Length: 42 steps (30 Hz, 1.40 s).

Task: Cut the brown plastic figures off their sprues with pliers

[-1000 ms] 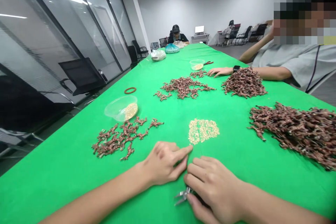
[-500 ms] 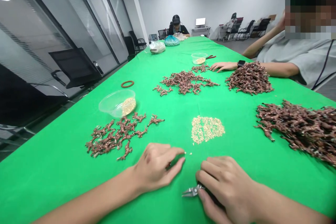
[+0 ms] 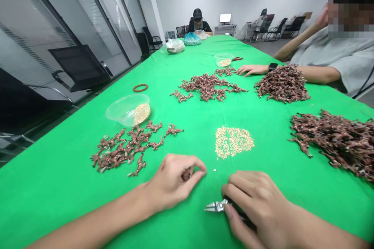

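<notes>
My left hand (image 3: 179, 177) is closed, thumb and forefinger tips pressed together. A small brown figurine (image 3: 187, 174), seemingly a horse, shows partly inside its curled fingers. Whatever the fingertips pinch is too small to see. Just right of them a single tiny gold ring (image 3: 214, 170) lies on the green cloth (image 3: 187, 225). My right hand (image 3: 257, 202) grips small pliers (image 3: 216, 206) with dark handles, and their slim metal jaws point left, slightly parted. Beyond the hands spreads a patch of similar gold rings (image 3: 238, 142).
Brown figurines are heaped at the left (image 3: 117, 153), centre and right (image 3: 336, 136). A clear bowl (image 3: 117, 109) holds gold pieces, with a brown hoop (image 3: 140, 88) behind it. A co-worker's hand (image 3: 251, 70) rests near another heap (image 3: 282, 83). Farther back lie bags and red-handled pliers (image 3: 238, 58).
My left thumb and forefinger have closed together. One of two tiny rings near them no longer shows on the cloth. The pliers stay in my right hand; the view has shifted slightly.
</notes>
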{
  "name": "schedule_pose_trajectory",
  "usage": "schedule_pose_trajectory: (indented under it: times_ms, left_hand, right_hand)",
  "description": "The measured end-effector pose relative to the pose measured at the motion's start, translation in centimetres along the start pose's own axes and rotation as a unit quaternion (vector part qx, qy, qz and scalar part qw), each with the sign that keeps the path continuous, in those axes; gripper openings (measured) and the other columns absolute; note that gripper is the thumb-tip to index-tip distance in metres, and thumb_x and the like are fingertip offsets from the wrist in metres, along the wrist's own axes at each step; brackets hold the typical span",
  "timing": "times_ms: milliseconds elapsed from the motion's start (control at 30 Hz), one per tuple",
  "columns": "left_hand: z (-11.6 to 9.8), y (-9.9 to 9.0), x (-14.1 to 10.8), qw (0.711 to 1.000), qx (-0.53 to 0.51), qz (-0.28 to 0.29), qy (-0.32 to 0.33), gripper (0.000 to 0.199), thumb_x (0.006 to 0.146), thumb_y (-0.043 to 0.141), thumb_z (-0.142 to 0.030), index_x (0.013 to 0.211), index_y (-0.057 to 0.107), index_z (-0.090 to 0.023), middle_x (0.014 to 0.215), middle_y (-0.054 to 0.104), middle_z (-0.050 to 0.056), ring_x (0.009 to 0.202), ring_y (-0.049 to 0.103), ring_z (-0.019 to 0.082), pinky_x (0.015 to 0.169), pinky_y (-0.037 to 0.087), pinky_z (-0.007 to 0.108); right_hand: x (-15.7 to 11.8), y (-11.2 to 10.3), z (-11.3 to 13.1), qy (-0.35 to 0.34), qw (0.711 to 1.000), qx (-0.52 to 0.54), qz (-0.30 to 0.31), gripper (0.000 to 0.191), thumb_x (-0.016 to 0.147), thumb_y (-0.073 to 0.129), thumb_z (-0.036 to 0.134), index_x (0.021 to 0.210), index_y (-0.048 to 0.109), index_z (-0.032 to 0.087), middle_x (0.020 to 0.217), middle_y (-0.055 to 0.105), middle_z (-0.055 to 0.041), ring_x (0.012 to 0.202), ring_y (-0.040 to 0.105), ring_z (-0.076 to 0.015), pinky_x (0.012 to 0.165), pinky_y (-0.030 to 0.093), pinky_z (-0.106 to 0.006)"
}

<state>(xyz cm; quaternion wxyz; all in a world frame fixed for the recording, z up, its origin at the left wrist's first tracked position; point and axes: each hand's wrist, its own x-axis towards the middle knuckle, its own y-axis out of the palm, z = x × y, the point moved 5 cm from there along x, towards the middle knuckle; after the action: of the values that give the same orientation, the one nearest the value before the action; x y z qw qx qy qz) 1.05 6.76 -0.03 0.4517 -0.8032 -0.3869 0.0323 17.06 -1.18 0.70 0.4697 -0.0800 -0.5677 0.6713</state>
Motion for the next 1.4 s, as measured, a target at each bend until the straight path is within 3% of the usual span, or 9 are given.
schedule_pose_trajectory:
  times_ms: [100, 167, 333, 500, 1033, 1133, 1233, 1300, 1400]
  left_hand:
    - [0.7, -0.6, 0.2, 0.995, -0.059, -0.030, -0.072, 0.010, 0.090, 0.066, -0.024, 0.086, 0.072, -0.016, 0.048, 0.035, -0.009, 0.041, 0.030, 0.006, 0.041, 0.024, 0.022]
    - [0.7, -1.1, 0.2, 0.992, -0.077, -0.066, -0.072, 0.010, 0.088, 0.070, -0.024, 0.085, 0.073, -0.015, 0.047, 0.036, -0.009, 0.040, 0.028, 0.006, 0.040, 0.022, 0.021]
    - [-1.0, -2.0, -0.1, 0.990, -0.032, -0.127, 0.056, 0.006, 0.084, 0.073, -0.015, 0.091, 0.073, -0.015, 0.052, 0.050, -0.006, 0.043, 0.038, 0.006, 0.042, 0.028, 0.021]
    - [-2.2, -1.5, -0.9, 0.974, 0.035, -0.127, 0.187, 0.019, 0.085, 0.071, -0.009, 0.103, 0.070, -0.014, 0.055, 0.055, -0.005, 0.048, 0.041, 0.009, 0.048, 0.030, 0.025]
    - [-2.2, -0.7, -1.4, 0.967, 0.058, -0.101, 0.224, 0.023, 0.088, 0.066, -0.011, 0.110, 0.066, -0.014, 0.058, 0.059, -0.002, 0.048, 0.043, 0.010, 0.048, 0.030, 0.027]
    - [-2.1, -1.0, -1.0, 0.985, 0.000, -0.083, 0.154, 0.032, 0.083, 0.073, -0.017, 0.113, 0.063, -0.016, 0.057, 0.051, -0.006, 0.048, 0.041, 0.009, 0.047, 0.032, 0.025]
    - [-1.3, -1.2, -0.4, 0.989, -0.140, -0.034, -0.037, 0.036, 0.087, 0.065, -0.022, 0.121, 0.053, -0.017, 0.068, 0.047, -0.005, 0.055, 0.043, 0.010, 0.049, 0.038, 0.023]
    - [-1.1, -0.8, -0.5, 0.957, -0.260, -0.001, -0.127, 0.032, 0.092, 0.053, -0.019, 0.123, 0.046, -0.019, 0.079, 0.050, -0.001, 0.065, 0.047, 0.012, 0.056, 0.044, 0.024]
    - [-1.2, 0.1, -0.6, 0.904, -0.396, 0.020, -0.160, 0.029, 0.097, 0.045, -0.019, 0.126, 0.042, -0.020, 0.097, 0.057, 0.006, 0.083, 0.056, 0.015, 0.074, 0.051, 0.029]
  right_hand:
    - [-0.1, -0.4, -0.8, 0.053, 0.997, 0.053, -0.035, 0.014, 0.088, 0.046, 0.017, 0.081, 0.058, 0.016, 0.066, 0.052, -0.0027, 0.057, 0.043, -0.0147, 0.054, 0.029, -0.032]
    - [-0.1, -0.7, -1.6, 0.106, 0.988, 0.100, -0.058, 0.016, 0.092, 0.044, 0.019, 0.085, 0.058, 0.017, 0.067, 0.054, -0.0013, 0.057, 0.045, -0.0131, 0.055, 0.031, -0.031]
    - [0.0, -0.8, -2.9, 0.197, 0.966, 0.157, -0.054, 0.028, 0.099, 0.041, 0.028, 0.077, 0.055, 0.018, 0.061, 0.048, 0.0022, 0.054, 0.043, -0.0110, 0.054, 0.030, -0.029]
    - [0.1, -0.8, -2.7, 0.189, 0.968, 0.157, -0.050, 0.029, 0.099, 0.040, 0.028, 0.078, 0.057, 0.018, 0.062, 0.049, 0.0023, 0.055, 0.044, -0.0107, 0.055, 0.030, -0.029]
    - [0.1, -0.3, -2.3, 0.157, 0.981, 0.107, -0.029, 0.032, 0.100, 0.038, 0.025, 0.071, 0.051, 0.020, 0.058, 0.041, 0.0034, 0.050, 0.039, -0.0105, 0.052, 0.027, -0.031]
    - [0.1, -0.4, -2.6, 0.170, 0.978, 0.110, -0.043, 0.033, 0.101, 0.037, 0.026, 0.072, 0.053, 0.019, 0.057, 0.043, 0.0031, 0.050, 0.040, -0.0106, 0.052, 0.027, -0.031]
    - [-0.1, -0.7, -3.3, 0.208, 0.969, 0.115, -0.072, 0.036, 0.101, 0.038, 0.029, 0.071, 0.054, 0.019, 0.055, 0.043, 0.0035, 0.049, 0.040, -0.0105, 0.051, 0.028, -0.030]
    - [-0.3, -0.9, -3.7, 0.233, 0.961, 0.114, -0.093, 0.038, 0.101, 0.038, 0.031, 0.070, 0.055, 0.020, 0.054, 0.041, 0.0041, 0.048, 0.039, -0.0105, 0.050, 0.028, -0.029]
    - [-0.4, -1.1, -3.8, 0.249, 0.956, 0.106, -0.110, 0.038, 0.101, 0.039, 0.033, 0.071, 0.058, 0.020, 0.053, 0.040, 0.0043, 0.046, 0.039, -0.0109, 0.049, 0.028, -0.029]
